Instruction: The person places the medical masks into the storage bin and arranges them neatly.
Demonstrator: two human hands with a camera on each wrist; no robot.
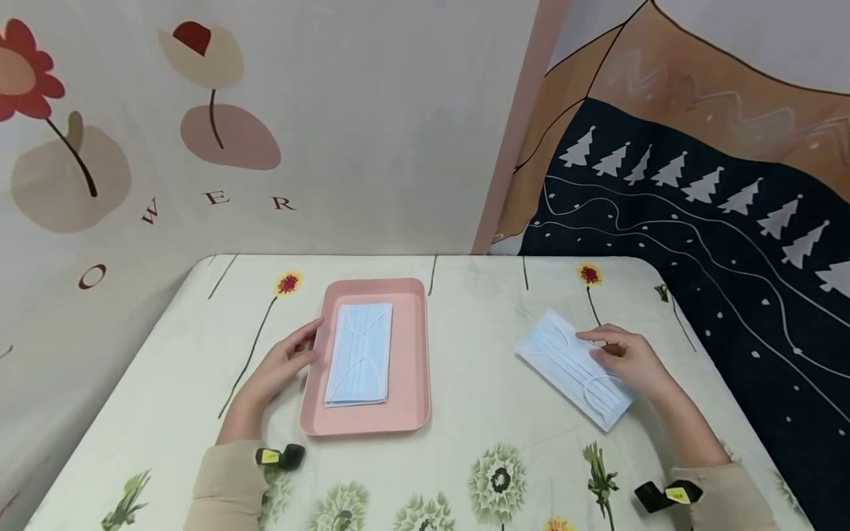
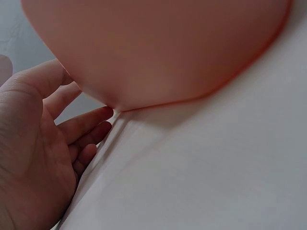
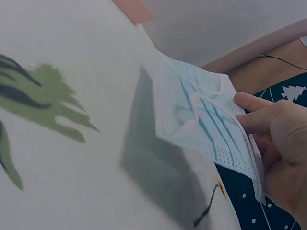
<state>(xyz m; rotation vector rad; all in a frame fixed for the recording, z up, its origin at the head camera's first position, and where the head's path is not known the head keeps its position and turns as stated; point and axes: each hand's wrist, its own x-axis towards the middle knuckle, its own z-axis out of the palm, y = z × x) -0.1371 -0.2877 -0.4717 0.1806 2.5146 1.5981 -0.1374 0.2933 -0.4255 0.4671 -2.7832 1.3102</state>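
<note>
A light blue face mask (image 1: 358, 354) with white ear loops lies lengthwise in a shallow pink tray (image 1: 408, 369). My left hand (image 1: 282, 365) is at the tray's left side, its fingertips touching the outer edge. The left wrist view shows the tray's wall (image 2: 158, 52) close up beside loosely extended fingers. Over on the right, my right hand (image 1: 627, 361) pinches a second face mask (image 1: 564, 365) by its far long edge. That mask is tilted above the table and casts a shadow in the right wrist view; the right-hand fingers (image 3: 254, 117) hold its edge, partly hidden behind it.
A white cloth (image 1: 478, 354) printed with flowers covers the table. Behind stands a pale wall hanging (image 1: 385, 133) with flower prints and letters. Dark fabric with white trees (image 1: 664, 214) borders the table's right side. Black wrist devices sit by both sleeves.
</note>
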